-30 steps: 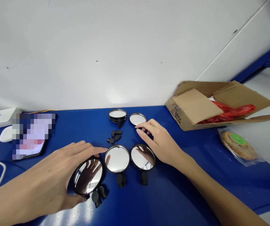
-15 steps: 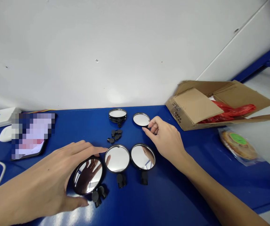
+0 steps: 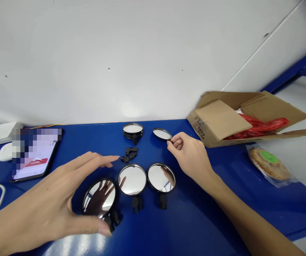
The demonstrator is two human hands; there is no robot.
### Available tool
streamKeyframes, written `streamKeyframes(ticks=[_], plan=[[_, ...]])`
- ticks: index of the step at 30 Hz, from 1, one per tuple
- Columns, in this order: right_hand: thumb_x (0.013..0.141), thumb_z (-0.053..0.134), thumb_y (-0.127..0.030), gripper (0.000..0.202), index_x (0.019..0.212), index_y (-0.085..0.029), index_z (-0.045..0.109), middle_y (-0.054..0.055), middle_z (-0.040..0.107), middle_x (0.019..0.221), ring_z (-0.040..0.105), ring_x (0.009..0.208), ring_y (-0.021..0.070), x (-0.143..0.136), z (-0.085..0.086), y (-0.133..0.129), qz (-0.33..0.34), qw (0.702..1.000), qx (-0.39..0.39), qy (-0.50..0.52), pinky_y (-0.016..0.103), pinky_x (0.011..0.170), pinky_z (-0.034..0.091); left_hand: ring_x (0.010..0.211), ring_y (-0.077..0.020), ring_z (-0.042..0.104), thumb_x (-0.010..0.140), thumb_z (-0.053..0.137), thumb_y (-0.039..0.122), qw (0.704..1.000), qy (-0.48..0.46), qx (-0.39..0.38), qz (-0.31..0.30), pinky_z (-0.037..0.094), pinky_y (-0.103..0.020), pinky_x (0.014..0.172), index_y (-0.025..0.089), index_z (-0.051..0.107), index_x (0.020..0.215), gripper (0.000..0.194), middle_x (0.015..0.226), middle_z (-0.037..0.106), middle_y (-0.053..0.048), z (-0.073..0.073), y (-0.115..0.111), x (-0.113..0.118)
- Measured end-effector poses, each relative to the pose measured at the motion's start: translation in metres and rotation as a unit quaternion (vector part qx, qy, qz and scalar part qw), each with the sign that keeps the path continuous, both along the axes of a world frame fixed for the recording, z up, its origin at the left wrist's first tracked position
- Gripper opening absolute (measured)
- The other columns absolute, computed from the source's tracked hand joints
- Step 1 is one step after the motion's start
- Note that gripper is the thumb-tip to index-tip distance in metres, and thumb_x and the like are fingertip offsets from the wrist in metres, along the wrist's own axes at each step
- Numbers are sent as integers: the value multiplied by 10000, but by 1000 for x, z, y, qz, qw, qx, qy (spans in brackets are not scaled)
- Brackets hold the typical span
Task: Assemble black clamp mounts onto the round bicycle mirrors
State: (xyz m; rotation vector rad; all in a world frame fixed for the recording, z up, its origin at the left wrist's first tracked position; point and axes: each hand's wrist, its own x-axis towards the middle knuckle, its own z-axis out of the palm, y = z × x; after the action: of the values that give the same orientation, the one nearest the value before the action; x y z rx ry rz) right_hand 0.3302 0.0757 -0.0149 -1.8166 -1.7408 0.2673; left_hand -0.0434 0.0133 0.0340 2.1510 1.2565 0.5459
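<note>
My right hand (image 3: 188,151) pinches the near edge of a small round mirror (image 3: 162,134), which tilts up off the blue table at the back. With its fingers spread, my left hand (image 3: 70,195) hovers around the left round mirror (image 3: 99,198); whether it touches it I cannot tell. Beside that one lie a middle mirror (image 3: 132,179) and a right mirror (image 3: 161,177), each with a black clamp at its near side. Farther back is a stack of round mirrors (image 3: 133,129). Several loose black clamp pieces (image 3: 130,153) lie in front of the stack.
An open cardboard box (image 3: 216,121) holding a red plastic bag (image 3: 262,126) stands at the back right, with a wrapped round pastry (image 3: 270,163) before it. At left are a phone (image 3: 38,156), a white mouse (image 3: 5,152), a white box (image 3: 2,133) and a white cable (image 3: 2,193).
The mirror in my right hand has tilted and shifted slightly right. My left thumb has moved right over the left mirror's clamp, and its fingers have lifted away from the middle mirror.
</note>
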Motion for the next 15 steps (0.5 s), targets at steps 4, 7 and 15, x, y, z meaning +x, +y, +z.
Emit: streamKeyframes(ticks=[4,7,15], plan=[[1031,756,-401,193,929,-246,705,17,794,821,749,748,214,-5,9,-5,24,995,48,82,345,717,576,1320,-405,788,963,840,664,999,8,7,48,727,-439,907,546,571,1676,771,1523,778,-5,-2,3,-2],[1032,800,-331,101,1004,-252,743,5,801,904,763,833,196,-13,18,-16,91,976,114,159,323,797,611,1282,-366,783,1003,793,642,994,-31,37,95,709,-432,980,526,603,1622,657,1428,800,-1,-6,4,0],[1121,760,-221,81,1171,-271,720,-7,792,958,718,826,161,-44,22,-50,376,908,140,121,292,793,624,1141,-334,843,940,916,583,949,-239,-151,141,727,-456,1027,516,598,1639,771,1378,828,-13,-4,-18,39]])
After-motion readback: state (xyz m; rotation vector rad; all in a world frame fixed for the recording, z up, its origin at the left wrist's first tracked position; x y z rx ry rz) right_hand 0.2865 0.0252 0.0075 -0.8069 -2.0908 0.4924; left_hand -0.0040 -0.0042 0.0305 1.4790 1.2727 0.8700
